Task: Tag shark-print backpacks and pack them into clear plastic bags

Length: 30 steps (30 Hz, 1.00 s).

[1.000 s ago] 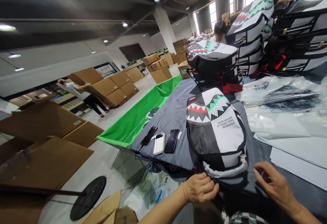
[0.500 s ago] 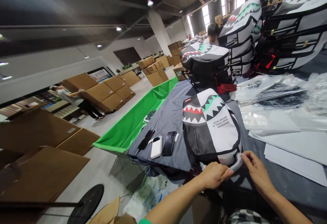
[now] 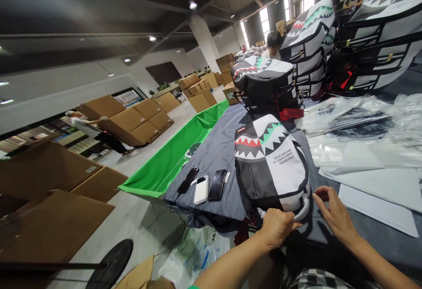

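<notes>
A black-and-white backpack point(image 3: 270, 166) with a shark-teeth print lies on the grey-covered table, its near end towards me. My left hand point(image 3: 278, 227) is closed around a whitish wrapped strap point(image 3: 302, 209) at that near end. Just right of the strap, my right hand point(image 3: 334, 214) is held in the air, its fingers loosely curled and apart, with nothing in it. The left fingertips are partly hidden. A dark red tag point(image 3: 242, 231) hangs beside the left wrist.
Two phones point(image 3: 217, 185) and a white power bank point(image 3: 201, 189) lie left of the backpack. Stacked backpacks point(image 3: 306, 49) stand behind it. Plastic bags point(image 3: 356, 117) and white sheets point(image 3: 379, 201) cover the right side. A green-lined bin point(image 3: 171, 157) adjoins the table's left edge.
My right hand has let go of the wrapped strap and moved slightly right, its fingers spreading. My left hand keeps its hold at the bag's near end.
</notes>
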Available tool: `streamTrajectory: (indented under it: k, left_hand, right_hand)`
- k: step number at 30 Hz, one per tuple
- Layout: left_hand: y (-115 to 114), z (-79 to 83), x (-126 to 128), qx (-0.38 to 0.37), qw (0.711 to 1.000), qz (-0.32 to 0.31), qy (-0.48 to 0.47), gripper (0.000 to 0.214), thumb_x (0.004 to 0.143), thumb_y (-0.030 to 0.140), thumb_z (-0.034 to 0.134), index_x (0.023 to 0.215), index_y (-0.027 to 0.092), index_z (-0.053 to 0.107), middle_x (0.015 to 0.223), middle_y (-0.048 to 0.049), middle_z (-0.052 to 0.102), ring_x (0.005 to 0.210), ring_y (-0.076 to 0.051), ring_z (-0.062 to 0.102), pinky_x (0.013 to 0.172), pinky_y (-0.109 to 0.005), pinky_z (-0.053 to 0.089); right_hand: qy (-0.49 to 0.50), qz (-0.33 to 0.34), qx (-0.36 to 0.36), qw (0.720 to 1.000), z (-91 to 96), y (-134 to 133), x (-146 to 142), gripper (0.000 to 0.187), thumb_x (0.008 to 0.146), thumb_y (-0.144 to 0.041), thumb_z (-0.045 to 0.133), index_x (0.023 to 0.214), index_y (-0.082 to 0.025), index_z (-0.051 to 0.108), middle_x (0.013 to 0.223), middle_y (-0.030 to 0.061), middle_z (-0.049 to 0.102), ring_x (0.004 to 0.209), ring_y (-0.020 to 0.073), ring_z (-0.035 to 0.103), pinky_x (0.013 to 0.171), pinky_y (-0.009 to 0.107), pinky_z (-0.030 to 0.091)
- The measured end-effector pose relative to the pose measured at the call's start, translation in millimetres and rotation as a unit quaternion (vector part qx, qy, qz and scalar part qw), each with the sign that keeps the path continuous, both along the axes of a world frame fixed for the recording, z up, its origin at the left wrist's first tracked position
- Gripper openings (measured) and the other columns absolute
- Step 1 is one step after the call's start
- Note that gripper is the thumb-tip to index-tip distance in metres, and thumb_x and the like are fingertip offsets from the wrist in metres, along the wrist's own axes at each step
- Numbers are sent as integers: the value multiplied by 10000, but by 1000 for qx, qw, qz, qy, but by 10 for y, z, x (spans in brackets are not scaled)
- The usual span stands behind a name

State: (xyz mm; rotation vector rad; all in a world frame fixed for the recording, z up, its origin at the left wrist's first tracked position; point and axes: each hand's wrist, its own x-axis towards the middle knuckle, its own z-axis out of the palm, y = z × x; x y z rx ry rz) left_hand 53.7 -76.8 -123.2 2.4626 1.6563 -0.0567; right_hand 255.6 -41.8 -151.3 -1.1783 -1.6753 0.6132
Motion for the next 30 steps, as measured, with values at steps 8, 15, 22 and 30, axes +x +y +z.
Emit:
streamTrajectory:
  k: [8,15,22,30]
  left_hand:
    - [-46,-174,-358,161,965,-207,-8,342,1026,467,530,1042,159,679,810,-46,705,774,-176,654,719,-296,462]
    - [-2,-387,-1005,319,934,-162,-3,198,963,148,602,1073,276,705,946,2,735,884,-136,609,846,-287,408]
    - [-134,34,-730,294,942,-153,-53,435,943,405,653,1326,209,590,1141,-80,698,1066,-218,629,977,-374,449]
    - [-12,521,233,175,974,-139,-24,257,1069,246,402,1137,102,605,981,-95,709,937,-231,651,893,-400,541]
  right_hand:
    - [-307,222,333,863,216,16,-144,132,914,-114,515,1010,-170,587,731,20,635,642,196,579,669,342,473]
    - [-324,222,357,847,139,162,-20,192,860,-70,507,986,-181,599,760,31,647,675,199,580,707,340,432]
    - [-288,197,378,858,129,218,-20,299,837,-9,452,1031,-172,612,767,39,670,684,202,607,719,348,445]
    - [-237,183,365,882,99,216,117,220,907,-69,458,1076,-164,563,821,65,687,657,199,569,636,336,478]
